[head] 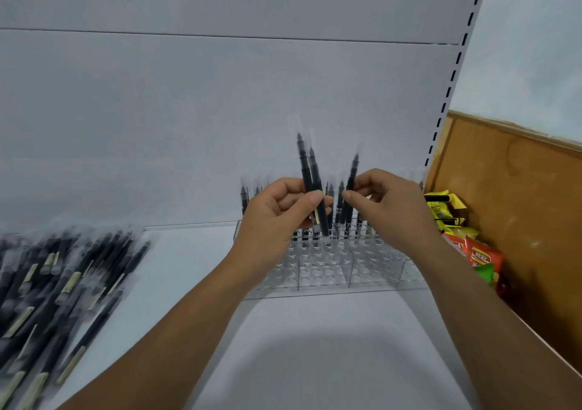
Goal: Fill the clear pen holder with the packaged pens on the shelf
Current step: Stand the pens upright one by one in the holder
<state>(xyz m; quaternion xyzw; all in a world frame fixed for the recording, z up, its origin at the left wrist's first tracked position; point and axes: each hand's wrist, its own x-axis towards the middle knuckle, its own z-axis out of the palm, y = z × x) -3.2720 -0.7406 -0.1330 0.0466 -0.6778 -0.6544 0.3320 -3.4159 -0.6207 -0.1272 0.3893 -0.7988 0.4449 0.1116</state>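
The clear pen holder [330, 271] sat just under my fingers [367, 186], its back rows holding pens. My left hand [277, 217] gripped two packaged pens [310, 176]; my right hand [387, 208] pinched a third pen [352, 173] at mid-barrel. Light, stiff, slippery sleeves, I judged: pinch firmly there.

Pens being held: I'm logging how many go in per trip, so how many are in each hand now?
Left hand: 2 pens
Right hand: 1 pen
Total: 3 pens held. Pens in the holder and the pile are too blurred to count.
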